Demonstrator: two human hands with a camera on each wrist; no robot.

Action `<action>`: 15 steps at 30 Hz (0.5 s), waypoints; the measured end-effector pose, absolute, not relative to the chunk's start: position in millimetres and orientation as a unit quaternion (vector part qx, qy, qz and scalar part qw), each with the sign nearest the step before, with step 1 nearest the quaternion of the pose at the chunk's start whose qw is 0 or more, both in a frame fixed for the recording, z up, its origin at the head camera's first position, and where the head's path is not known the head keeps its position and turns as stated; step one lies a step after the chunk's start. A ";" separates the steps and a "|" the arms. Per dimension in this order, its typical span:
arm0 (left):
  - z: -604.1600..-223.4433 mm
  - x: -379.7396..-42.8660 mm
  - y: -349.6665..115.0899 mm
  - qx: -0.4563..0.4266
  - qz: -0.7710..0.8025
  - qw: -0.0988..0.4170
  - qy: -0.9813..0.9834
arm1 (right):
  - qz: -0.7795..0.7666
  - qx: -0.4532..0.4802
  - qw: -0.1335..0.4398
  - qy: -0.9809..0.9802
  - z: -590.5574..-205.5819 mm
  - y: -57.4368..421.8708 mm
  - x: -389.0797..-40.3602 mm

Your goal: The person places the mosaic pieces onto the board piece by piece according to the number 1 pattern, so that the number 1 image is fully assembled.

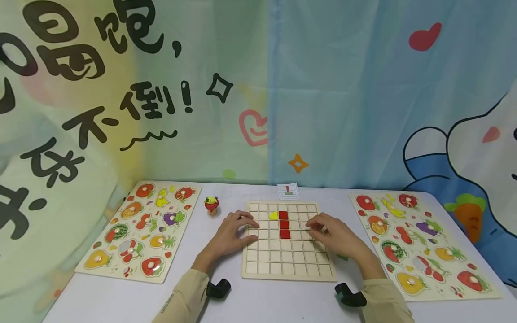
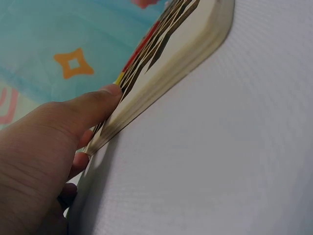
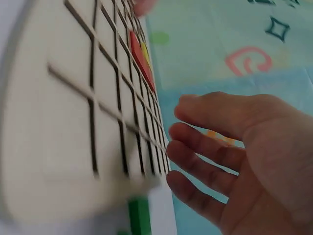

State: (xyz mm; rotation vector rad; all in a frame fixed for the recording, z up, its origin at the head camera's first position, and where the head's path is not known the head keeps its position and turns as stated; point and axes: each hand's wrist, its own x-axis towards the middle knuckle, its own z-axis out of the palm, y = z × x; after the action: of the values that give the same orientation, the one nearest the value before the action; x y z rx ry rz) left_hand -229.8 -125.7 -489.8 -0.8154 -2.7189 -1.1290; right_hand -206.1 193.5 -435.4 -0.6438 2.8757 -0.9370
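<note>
A printed curtain [image 1: 335,89] behind a white table [image 1: 262,300]

On the table the gridded board [image 1: 266,269] lies flat and squarely in front of me, so its cells sit within reach from both sides. My left hand [image 1: 232,231] rests at its left edge, released, the thumb lying against the rim; I judge that this touch can keep the board from sliding. My right hand [image 1: 333,231] hangs by the opposite edge, its fingers loosely bent and spread, grasping nothing; whether a tip meets the wood I cannot tell.

Three red squares [image 1: 284,224] run in one column toward the far side, kept in line by the thin ribs around each cell, with a yellow piece [image 1: 274,216] just left of the farthest one. A green piece [image 3: 140,215] lies off the board beside its right edge, near my right arm. A small card [image 1: 287,191] lies just past the far edge, where I can see its red and green drawing over my fingers.

The board looks like pale plywood, smooth-faced, with rounded corners. The left fruit board [image 1: 141,231] and the right fruit board [image 1: 416,249] flank it, cream panels with brightly printed shapes. A toy figure [image 1: 211,205], rounded and colourful, stands near the left one
</note>
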 end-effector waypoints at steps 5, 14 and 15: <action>-493.6 -231.6 -127.1 -0.262 -0.359 0.041 -0.895 | -0.302 -0.200 0.037 0.931 -433.3 217.9 -206.4; -493.0 -232.0 -126.6 -0.264 -0.360 0.045 -0.894 | -0.296 -0.187 0.095 0.932 -431.2 239.0 -206.2; -492.9 -232.1 -126.3 -0.264 -0.359 0.044 -0.894 | -0.295 -0.187 0.102 0.931 -431.2 239.9 -205.8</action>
State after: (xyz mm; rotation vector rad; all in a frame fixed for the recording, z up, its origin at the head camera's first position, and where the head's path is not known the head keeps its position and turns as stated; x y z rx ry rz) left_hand -232.1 -126.3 -492.9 -0.8055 -2.7331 -1.0984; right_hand -205.8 239.9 -431.2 -0.5536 2.7501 -0.8721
